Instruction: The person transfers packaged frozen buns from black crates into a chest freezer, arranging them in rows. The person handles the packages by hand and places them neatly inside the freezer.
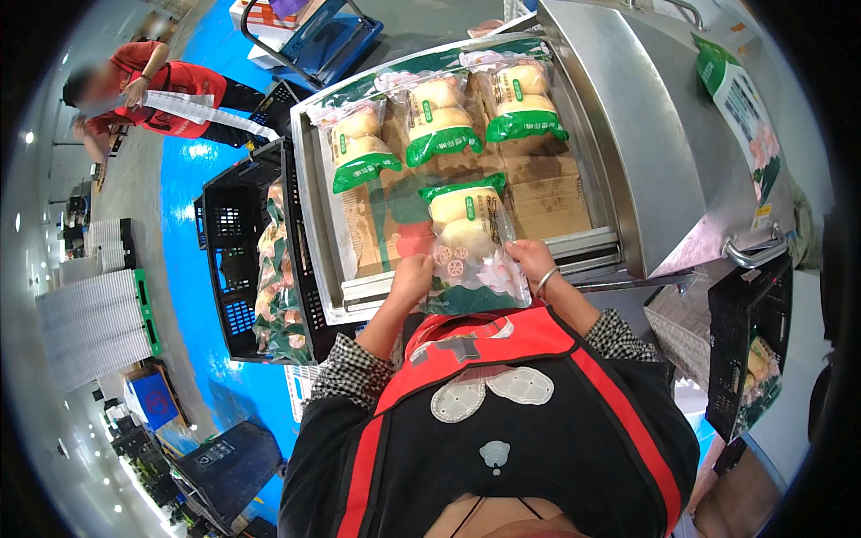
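Between my two hands is a clear plastic bag of pale lotus root, with a green band at its far end and printed flowers near me. My left hand grips its left near edge, and my right hand, with a pale bracelet at the wrist, pinches its right edge. The bag lies over the near side of a steel-rimmed machine bed lined with wet brown cardboard. Farther back on it lie three similar bags: a left one, a middle one and a right one.
A large steel lid stands tilted at the bed's right. Left of the bed, a black crate holds printed bags; another black crate stands at the lower right. A person in red holds a long paper strip at far left. Behind is a blue trolley.
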Tool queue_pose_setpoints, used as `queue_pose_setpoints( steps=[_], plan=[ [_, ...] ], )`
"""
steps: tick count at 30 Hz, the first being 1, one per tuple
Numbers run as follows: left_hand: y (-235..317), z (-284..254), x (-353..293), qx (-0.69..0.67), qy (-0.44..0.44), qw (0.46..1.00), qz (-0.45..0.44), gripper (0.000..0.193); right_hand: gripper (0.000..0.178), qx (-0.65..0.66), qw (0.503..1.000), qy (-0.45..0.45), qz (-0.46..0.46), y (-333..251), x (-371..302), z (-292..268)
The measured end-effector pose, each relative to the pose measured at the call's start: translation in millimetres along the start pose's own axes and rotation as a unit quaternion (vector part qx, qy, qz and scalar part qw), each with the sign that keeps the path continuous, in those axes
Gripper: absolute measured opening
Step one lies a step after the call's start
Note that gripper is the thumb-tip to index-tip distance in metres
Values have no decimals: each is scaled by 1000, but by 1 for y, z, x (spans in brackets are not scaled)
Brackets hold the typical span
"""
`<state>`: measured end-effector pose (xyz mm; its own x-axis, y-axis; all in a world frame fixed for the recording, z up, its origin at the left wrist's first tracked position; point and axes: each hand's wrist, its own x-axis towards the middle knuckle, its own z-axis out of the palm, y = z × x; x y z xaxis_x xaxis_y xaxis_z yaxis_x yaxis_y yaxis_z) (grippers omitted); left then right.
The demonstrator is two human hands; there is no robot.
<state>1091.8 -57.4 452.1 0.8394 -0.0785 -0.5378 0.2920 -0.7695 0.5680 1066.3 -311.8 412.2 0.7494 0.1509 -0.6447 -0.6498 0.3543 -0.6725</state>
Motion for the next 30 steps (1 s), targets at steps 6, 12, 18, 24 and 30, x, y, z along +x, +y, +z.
queue_pose_setpoints(
  steps=[6,12,18,24,30],
  plan=[
    [6,0,-10,-433,-31,894,-110,28,25,-46,998,2,-43,0,12,-5],
    [13,32,8,-601,-21,791,-113,21,22,-87,994,27,-68,-12,1,-18],
    [65,80,48,-544,-36,837,-48,24,24,-225,957,116,-140,-34,17,-101],
    [93,118,70,-120,106,981,106,33,29,-566,748,238,-252,-85,26,-129],
    [99,115,57,189,242,926,218,24,30,-621,705,252,-232,-72,29,-131]
  ],
)
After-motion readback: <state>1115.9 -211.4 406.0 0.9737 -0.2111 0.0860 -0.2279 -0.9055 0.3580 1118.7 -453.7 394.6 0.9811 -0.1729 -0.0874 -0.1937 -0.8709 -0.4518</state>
